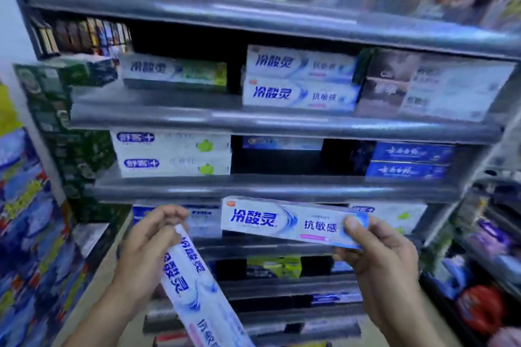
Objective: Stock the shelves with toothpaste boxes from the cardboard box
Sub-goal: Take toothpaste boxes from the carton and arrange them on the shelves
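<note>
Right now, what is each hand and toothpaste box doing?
Left hand: fingers curled round one box's upper end.
Left box: held, tilted steeply.
Right hand: pinching another box's right end.
Right box: held nearly level, front facing out.
Matching boxes on shelf: two stacked, lying flat.

Colourful blue packs (25, 234) stacked at left; a red item (479, 310) lower right.
</note>
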### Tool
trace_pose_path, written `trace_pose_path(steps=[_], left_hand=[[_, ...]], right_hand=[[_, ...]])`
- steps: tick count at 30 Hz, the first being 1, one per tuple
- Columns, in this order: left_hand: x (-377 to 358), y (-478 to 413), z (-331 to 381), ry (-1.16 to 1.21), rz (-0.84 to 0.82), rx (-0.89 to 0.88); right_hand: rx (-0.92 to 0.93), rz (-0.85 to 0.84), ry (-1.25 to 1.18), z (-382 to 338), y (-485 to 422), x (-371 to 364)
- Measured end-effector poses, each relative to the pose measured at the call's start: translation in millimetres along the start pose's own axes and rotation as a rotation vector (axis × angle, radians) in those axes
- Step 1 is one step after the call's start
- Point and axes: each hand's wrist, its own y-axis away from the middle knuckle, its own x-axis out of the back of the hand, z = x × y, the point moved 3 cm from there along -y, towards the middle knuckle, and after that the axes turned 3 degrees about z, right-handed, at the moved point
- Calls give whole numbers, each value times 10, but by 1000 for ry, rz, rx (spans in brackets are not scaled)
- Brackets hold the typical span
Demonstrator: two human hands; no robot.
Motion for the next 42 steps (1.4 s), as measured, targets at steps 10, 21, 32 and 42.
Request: trace_pose_path(steps=[10, 21, 32, 42], left_hand=[[-965, -172, 888, -10, -146, -94], [-1237, -434, 1620, 26, -15, -251], [-1361, -941, 1952, -79, -24, -218], [-1385, -1104, 1967, -350, -24, -152]], right_hand=[[143, -56, -96, -706, -510, 60], [474, -38, -2, -1313, -1187, -346], [725, 53, 447, -1472, -1814, -729], [667, 35, 744, -1423, -1860, -789]])
